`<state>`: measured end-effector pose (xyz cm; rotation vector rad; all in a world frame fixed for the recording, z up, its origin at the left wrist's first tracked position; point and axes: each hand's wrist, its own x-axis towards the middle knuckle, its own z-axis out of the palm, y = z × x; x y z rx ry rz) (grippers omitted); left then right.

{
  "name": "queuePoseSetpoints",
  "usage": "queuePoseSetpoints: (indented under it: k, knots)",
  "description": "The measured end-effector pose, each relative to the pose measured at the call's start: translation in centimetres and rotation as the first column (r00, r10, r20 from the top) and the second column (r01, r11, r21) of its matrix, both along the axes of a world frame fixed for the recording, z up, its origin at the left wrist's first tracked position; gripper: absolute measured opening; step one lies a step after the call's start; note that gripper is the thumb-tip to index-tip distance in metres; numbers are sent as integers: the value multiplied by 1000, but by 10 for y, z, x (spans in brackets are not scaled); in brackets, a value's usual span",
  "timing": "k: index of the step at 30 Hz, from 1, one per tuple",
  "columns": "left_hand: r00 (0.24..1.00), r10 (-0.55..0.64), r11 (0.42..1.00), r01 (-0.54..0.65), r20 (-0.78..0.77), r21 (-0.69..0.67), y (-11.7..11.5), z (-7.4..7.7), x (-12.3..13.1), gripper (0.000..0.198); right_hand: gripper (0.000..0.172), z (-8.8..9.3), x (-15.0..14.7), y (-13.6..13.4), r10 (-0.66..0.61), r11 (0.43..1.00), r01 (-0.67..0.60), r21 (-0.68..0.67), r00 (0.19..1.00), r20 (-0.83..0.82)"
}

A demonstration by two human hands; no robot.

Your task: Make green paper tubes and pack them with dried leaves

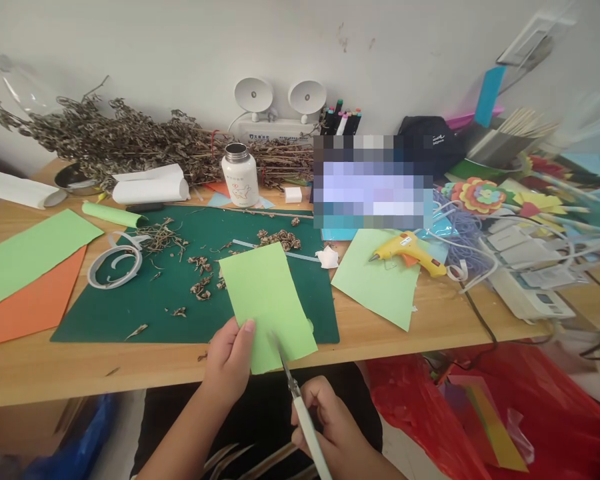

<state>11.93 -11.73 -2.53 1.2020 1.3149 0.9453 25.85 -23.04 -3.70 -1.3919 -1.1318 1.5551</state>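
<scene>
My left hand [231, 360] grips a light green sheet of paper [267, 293] by its left edge, thumb on top. The sheet is held above the front of a dark green cutting mat [175, 327]. My right hand [327, 420] is closed round a pair of scissors [294, 388] with pale handles. Their blades point up over the lower part of the sheet; the tips are blurred, and I cannot tell whether they touch it. Crumpled dried leaves [200, 287], a roll of tape [115, 263] and a white glue stick [300, 257] lie on the mat.
Green paper [40, 253] overlaps orange paper [45, 303] on the left. A white bottle [240, 179] stands before bundled dried plants [145, 137]. On the right are a yellow glue gun [410, 252], a power strip [525, 287] with cables and paper flowers [480, 195]. A red bag [415, 400] lies below.
</scene>
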Motion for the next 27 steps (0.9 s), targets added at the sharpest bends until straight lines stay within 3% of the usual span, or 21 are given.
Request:
queuePoseSetpoints:
  k: [5,12,20,27]
  knots:
    - [1000,-10,1000,10,8,-22,-2,-5,-3,38,27,-4,-5,-1,-44,997,48,54,996,-77]
    - [1000,-20,998,21,16,-53,-4,-8,-2,38,28,-9,-7,-3,-38,995,42,87,998,-44]
    - [995,-88,996,89,-37,22,-4,-5,-6,37,37,-25,-8,-9,-25,988,37,150,997,-78]
    - [981,-156,981,168,-116,102,-4,-5,-10,36,45,-24,-9,-11,-11,992,28,126,991,-136]
